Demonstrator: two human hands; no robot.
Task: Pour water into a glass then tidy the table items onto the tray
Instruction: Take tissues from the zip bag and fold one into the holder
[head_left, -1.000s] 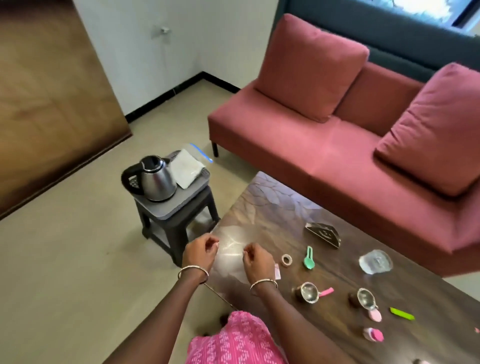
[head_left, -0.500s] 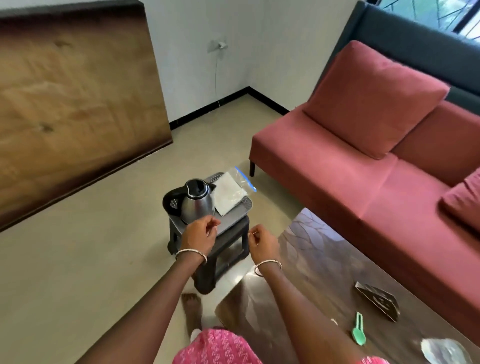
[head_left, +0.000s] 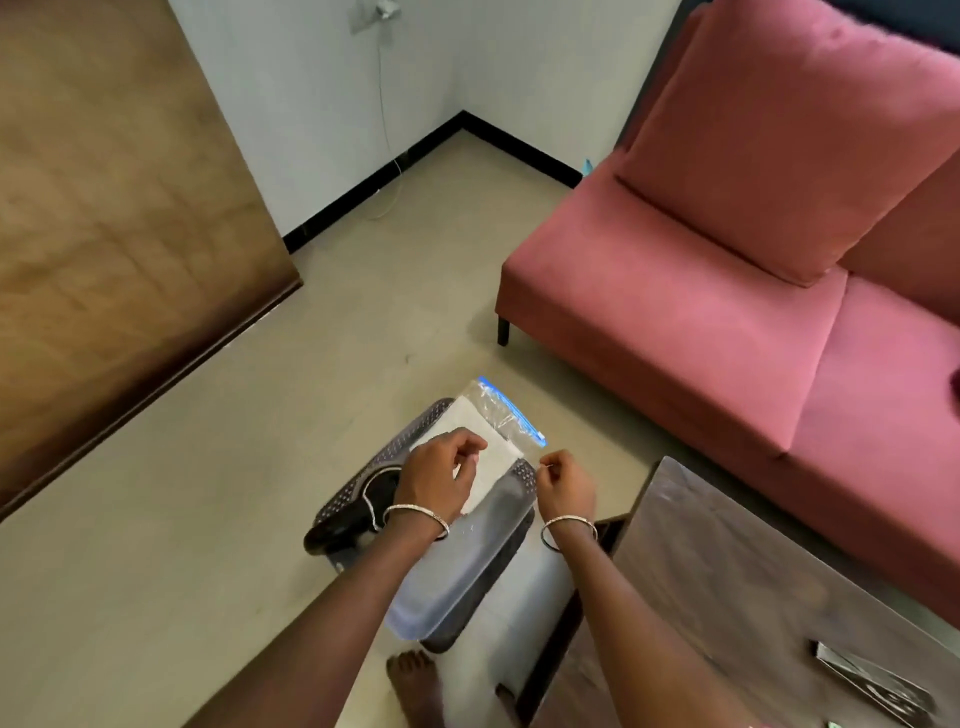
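Head view, looking straight down over the small dark stool (head_left: 457, 631), and both hands are above the grey tray (head_left: 457, 577) sitting on it. Left hand (head_left: 441, 480) has its fingers curled in, a narrow grip, thumb and forefinger pinched close over the clear zip bag (head_left: 498, 421) with the white folded sheet inside; whether it actually holds anything I cannot tell. Right hand (head_left: 566, 486) is curled too, fingertips pinched together just beside the tray's far corner, apart from the bag. Black kettle (head_left: 353, 512) peeks out under the left wrist, on the tray's left side. Wooden bench (head_left: 727, 587) juts in lower right, a dark napkin holder (head_left: 872, 680) lying on it. Red sofa (head_left: 701, 312) behind. Bare foot (head_left: 415, 686) on the floor below.
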